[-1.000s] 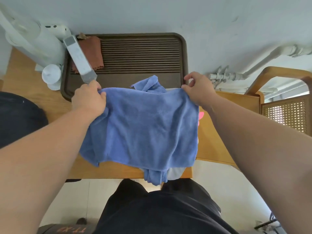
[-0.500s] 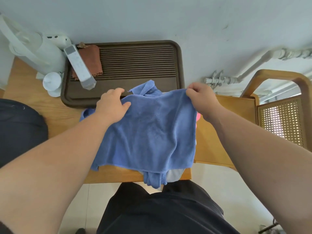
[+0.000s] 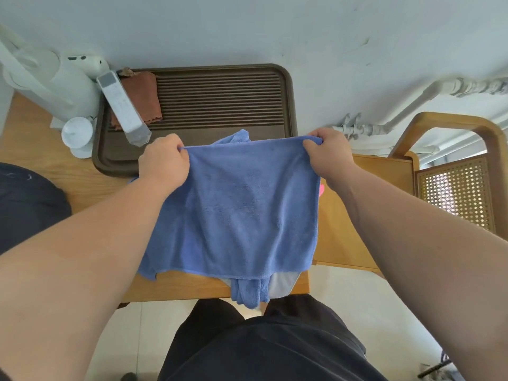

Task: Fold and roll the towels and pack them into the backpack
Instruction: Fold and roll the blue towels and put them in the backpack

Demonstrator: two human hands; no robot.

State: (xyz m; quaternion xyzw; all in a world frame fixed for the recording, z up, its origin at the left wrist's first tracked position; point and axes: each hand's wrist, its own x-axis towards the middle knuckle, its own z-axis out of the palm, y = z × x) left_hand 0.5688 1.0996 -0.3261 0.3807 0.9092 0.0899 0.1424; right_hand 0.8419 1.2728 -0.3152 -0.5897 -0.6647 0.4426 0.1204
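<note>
A blue towel (image 3: 242,204) hangs stretched between my two hands above the wooden table (image 3: 82,185). My left hand (image 3: 162,163) pinches its far left corner and my right hand (image 3: 328,155) pinches its far right corner, so the far edge is taut. More blue cloth bunches behind and below it, trailing over the table's front edge. A white towel (image 3: 280,283) and a bit of pink cloth (image 3: 321,189) peek out from under it. The dark backpack (image 3: 27,207) lies at the left edge of the table.
A brown slatted tray (image 3: 220,105) sits at the back of the table with a brown cloth (image 3: 143,97) and a white remote (image 3: 122,108) on it. A white appliance (image 3: 49,75) stands at the far left. A wooden chair (image 3: 453,177) is on the right.
My left hand let go of the left side, moved right along the far edge and now pinches it closer to my right hand. The towel is held narrower and tauter.
</note>
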